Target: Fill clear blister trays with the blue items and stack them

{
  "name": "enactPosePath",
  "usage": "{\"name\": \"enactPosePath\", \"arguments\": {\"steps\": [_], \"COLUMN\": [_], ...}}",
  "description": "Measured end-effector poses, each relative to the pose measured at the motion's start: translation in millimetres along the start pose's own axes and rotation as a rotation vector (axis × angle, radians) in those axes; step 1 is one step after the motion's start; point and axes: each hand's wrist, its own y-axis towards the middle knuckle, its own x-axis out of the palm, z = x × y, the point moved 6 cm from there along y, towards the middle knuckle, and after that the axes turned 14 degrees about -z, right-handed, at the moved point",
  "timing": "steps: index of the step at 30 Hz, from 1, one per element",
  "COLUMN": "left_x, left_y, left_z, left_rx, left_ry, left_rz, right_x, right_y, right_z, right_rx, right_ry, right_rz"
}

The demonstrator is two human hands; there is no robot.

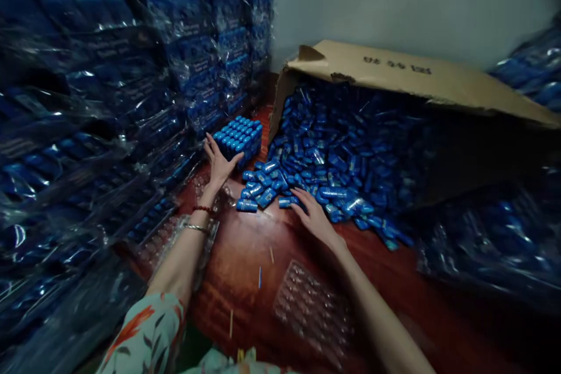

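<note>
My left hand [220,165] has its fingers and thumb spread across the near side of a neat block of upright blue cylinders [239,133], touching it. The block stands on the reddish floor beside the wrapped stack. My right hand [313,213] is at the front of a loose heap, its fingers and thumb around a small printed blue cylinder [287,202] lying on its side. Many similar cylinders [315,158] spill from a tipped cardboard box [394,73]. What kind of product they are, I cannot make out.
Plastic-wrapped packs of blue cylinders [188,64] rise high on the left. More wrapped packs [491,239] sit at the right. A clear dimpled plastic tray [311,304] lies on the floor [236,269] between my arms. Another clear tray [210,242] is partly under my left forearm.
</note>
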Motion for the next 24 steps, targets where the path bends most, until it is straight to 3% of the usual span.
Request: {"name": "enactPosePath", "arguments": {"steps": [2, 3, 8, 11, 14, 16, 19, 21, 24], "left_x": [6.4, 16.2, 87.2, 105.4, 111.8, 111.0, 106.0, 110.3, 137.8], "left_y": [-24, -38, -119, -165, -199, -205, -183, -157, -134], "left_z": [20, 27, 31, 38, 50, 55, 59, 61, 68], "left_rx": [0.086, 0.105, -0.028, -0.036, 0.008, 0.001, -0.038, -0.029, 0.071], "left_ry": [0.084, 0.130, 0.432, 0.527, 0.513, 0.495, 0.490, 0.506, 0.553], "left_rz": [0.013, -0.033, -0.454, -0.506, -0.552, -0.555, -0.485, -0.478, -0.645], "right_x": [15, 23, 55, 55, 35, 10, -25, -36, -32], "right_y": [-5, -5, -7, -36, -80, -106, -127, -126, -113], "right_z": [5, 7, 6, -1, 2, 14, 43, 62, 75], "right_rx": [-0.004, 0.004, 0.009, -0.073, -0.100, -0.047, 0.184, 0.354, 0.494], "right_ry": [-0.084, -0.131, -0.343, -0.319, -0.249, -0.238, -0.321, -0.347, -0.312], "right_rz": [-0.082, -0.115, -0.238, -0.260, -0.184, -0.039, 0.188, 0.223, 0.165]}}
